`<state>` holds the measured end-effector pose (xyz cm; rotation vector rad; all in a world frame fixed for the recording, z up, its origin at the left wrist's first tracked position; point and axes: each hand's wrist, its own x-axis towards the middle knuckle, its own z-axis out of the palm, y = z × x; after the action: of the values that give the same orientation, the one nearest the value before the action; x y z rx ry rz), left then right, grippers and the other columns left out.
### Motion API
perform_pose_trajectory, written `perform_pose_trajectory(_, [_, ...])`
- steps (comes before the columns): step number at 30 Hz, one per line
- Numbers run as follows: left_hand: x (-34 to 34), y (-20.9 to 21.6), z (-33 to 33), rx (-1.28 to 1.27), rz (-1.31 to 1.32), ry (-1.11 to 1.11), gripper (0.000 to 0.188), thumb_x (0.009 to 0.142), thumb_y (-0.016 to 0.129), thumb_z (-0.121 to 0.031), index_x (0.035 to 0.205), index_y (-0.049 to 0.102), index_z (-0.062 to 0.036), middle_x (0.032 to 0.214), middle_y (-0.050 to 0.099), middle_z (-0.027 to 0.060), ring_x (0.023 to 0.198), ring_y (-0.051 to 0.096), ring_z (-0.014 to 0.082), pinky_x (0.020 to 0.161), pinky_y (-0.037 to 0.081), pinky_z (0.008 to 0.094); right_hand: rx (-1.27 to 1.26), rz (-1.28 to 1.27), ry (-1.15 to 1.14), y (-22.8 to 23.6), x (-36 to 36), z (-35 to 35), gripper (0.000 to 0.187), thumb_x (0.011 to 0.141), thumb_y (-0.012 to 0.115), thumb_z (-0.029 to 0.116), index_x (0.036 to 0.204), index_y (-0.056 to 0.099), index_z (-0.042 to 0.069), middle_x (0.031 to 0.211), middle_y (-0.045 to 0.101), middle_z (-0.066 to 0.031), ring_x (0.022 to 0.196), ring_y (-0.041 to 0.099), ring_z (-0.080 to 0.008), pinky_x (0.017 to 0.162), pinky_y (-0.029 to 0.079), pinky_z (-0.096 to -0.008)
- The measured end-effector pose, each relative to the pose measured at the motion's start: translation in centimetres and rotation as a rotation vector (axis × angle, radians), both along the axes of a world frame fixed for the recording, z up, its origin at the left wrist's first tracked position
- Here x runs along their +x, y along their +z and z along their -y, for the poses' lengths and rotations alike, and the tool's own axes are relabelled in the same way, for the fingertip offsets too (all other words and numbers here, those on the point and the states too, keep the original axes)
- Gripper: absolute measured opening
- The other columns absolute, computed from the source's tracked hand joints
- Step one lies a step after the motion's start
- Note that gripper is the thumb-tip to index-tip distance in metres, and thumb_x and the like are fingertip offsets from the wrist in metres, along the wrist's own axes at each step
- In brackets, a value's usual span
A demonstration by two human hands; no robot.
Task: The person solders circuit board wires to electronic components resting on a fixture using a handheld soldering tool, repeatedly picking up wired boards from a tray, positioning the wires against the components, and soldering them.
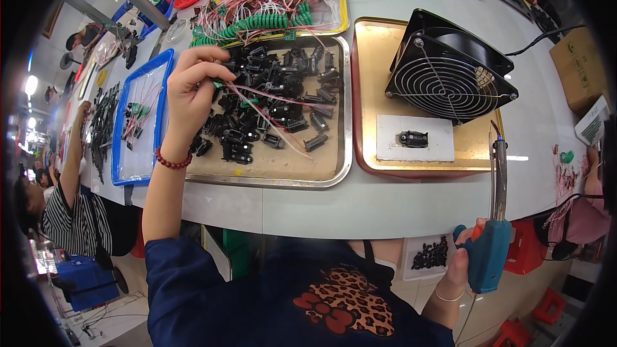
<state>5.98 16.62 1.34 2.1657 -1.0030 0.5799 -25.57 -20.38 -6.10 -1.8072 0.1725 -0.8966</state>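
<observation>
My left hand (pixel 195 83) is raised over the left part of a metal tray (pixel 270 181). Its fingers are pinched on a small green circuit board, mostly hidden by them, with red and white wires (pixel 263 115) trailing right across the tray. Below lie many small black plastic housings (pixel 273 140) in a loose heap. My right hand (pixel 459 262) is closed round the teal handle of a soldering gun (pixel 490 254), which stands upright with its tip pointing away from me. Beyond the tip, a single black housing (pixel 414 139) rests on a white block (pixel 389 150).
A black fan (pixel 450 80) with a wire grille stands on a gold tray (pixel 369 48). Behind the metal tray, a yellow tray (pixel 342 9) holds green boards and wires. At left is a blue tray (pixel 119 148). A cardboard box (pixel 578 67) stands right. Other people work nearby.
</observation>
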Motion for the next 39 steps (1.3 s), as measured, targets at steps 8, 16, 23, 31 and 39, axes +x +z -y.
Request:
perform_pose_trajectory(8, [-1.4, -0.6, 1.0, -0.055, -0.136, 0.099, 0.023, 0.076, 0.050, 0.010, 0.081, 0.069, -0.0028, 0.077, 0.046, 0.0019, 0.076, 0.044, 0.0147, 0.067, 0.036, 0.0254, -0.021, 0.004, 0.034, 0.1, 0.0, 0.1, 0.061, 0.084, 0.072, 0.035, 0.127, 0.049, -0.002, 0.122, 0.051, -0.0107, 0.077, 0.050, -0.0134, 0.064, 0.040, -0.0252])
perform_pose_trajectory(16, [-1.1, -1.0, 0.8, -0.156, -0.309, -0.166, 0.017, 0.088, 0.049, 0.006, 0.094, 0.065, 0.0040, 0.098, 0.060, 0.0091, 0.087, 0.056, 0.0133, 0.080, 0.041, 0.0218, -0.008, -0.064, -0.048, 0.8, 0.3, -0.6, 0.071, 0.081, 0.075, 0.047, 0.123, 0.048, -0.003, 0.101, 0.051, -0.0072, 0.072, 0.050, -0.0141, 0.062, 0.041, -0.0258])
perform_pose_trajectory(23, [-2.3, -0.7, 3.3, -0.863, -0.891, -0.272, 0.031, 0.096, 0.056, -0.006, 0.127, 0.047, -0.0043, 0.099, 0.065, 0.0083, 0.110, 0.063, 0.0215, 0.098, 0.046, 0.0309, -0.077, -0.033, 0.050, 0.1, -0.4, 0.5, 0.060, 0.084, 0.070, 0.032, 0.127, 0.048, -0.002, 0.123, 0.049, -0.0109, 0.078, 0.050, -0.0136, 0.065, 0.040, -0.0256])
perform_pose_trajectory(31, [-4.9, 3.6, 7.8, -0.387, -1.048, -0.478, 0.021, 0.076, 0.048, 0.000, 0.094, 0.058, -0.0007, 0.069, 0.048, -0.0003, 0.051, 0.039, 0.0039, 0.046, 0.031, 0.0197, -0.075, -0.069, -0.052, 0.6, -0.1, -0.1, 0.063, 0.082, 0.073, 0.043, 0.119, 0.052, -0.003, 0.104, 0.050, -0.0078, 0.075, 0.051, -0.0142, 0.066, 0.041, -0.0268])
perform_pose_trajectory(39, [-5.3, 3.4, 15.1, 0.099, -0.742, -0.616, 0.019, 0.080, 0.051, -0.005, 0.092, 0.064, 0.0032, 0.073, 0.058, 0.0040, 0.068, 0.053, 0.0102, 0.064, 0.043, 0.0251, 0.205, -0.088, -0.034, 1.2, -1.6, -2.6, 0.060, 0.082, 0.074, 0.037, 0.122, 0.047, 0.002, 0.107, 0.051, -0.0064, 0.080, 0.055, -0.0157, 0.073, 0.045, -0.0302])
